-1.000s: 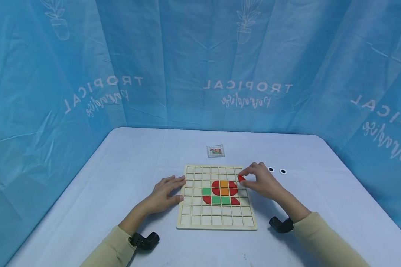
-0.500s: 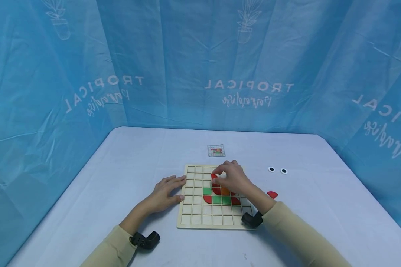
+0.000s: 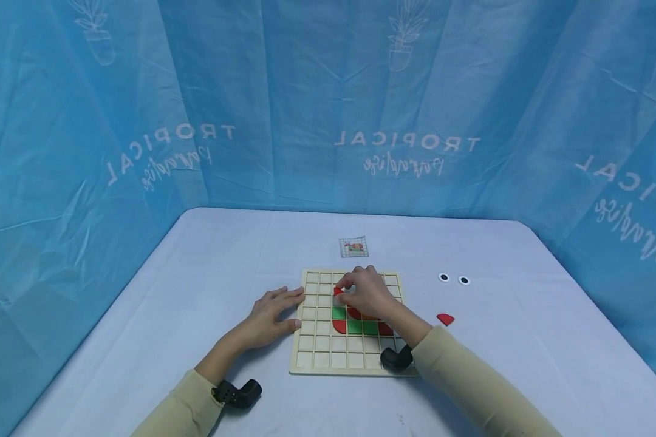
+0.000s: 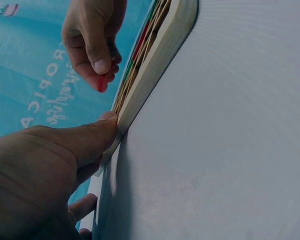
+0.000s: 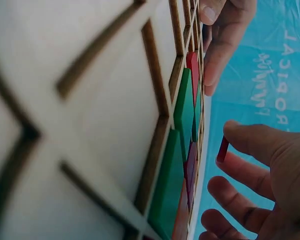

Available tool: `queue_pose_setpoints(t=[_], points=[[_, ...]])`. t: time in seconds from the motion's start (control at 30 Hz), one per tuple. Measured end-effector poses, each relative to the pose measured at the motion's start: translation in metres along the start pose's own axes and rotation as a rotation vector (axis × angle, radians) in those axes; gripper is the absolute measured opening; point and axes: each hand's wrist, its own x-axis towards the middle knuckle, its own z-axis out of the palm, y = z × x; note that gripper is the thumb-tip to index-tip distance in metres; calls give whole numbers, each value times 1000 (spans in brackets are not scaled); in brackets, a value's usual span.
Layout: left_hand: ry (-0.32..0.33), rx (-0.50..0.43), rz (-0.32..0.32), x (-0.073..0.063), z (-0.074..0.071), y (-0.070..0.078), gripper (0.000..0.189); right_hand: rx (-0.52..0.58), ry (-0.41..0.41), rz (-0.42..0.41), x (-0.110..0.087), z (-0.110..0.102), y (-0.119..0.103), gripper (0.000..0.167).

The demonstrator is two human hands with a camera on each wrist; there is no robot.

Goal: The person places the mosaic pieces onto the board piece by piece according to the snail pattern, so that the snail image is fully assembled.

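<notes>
A pale wooden grid board (image 3: 322,361) lies on the table with red, green and orange pieces set in its cells. My right hand (image 3: 369,295) hovers over the upper middle of the board and pinches a red piece (image 3: 337,292) between thumb and index finger. In the right wrist view that red piece (image 5: 223,149) is seen edge-on, apart from the board. At the board's left edge rests my left hand (image 3: 271,317), fingers extended and thumb touching the rim. Green pieces (image 3: 362,328) and a red quarter-round (image 3: 339,326) show below the right hand, which covers some others.
A small picture card (image 3: 353,247) lies behind the board. Right of the board are two white discs with black centres, one disc (image 3: 444,277) left of the other disc (image 3: 464,280). Nearer sits a loose red quarter-round piece (image 3: 445,319). Blue curtains surround the table.
My right hand has moved left across the board from its right edge, carrying the red piece. The loose red piece on the table, hidden by the arm before, now shows. My left hand stays put.
</notes>
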Motion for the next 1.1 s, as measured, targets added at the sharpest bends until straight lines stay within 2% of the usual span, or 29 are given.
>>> queue_pose_setpoints(t=[0.3,0.7,0.9,1.1], points=[[1,-7,10,0,0,0,57,12,-22,-41,1,5,8,21],[-3,-21,10,-1,-1,1,57,-95,-3,-94,0,8,8,20],[-1,-21,10,-1,-2,1,57,-97,-7,-75,0,6,7,22],[0,-28,10,-2,-2,1,57,5,17,-9,-10,-10,6,25]])
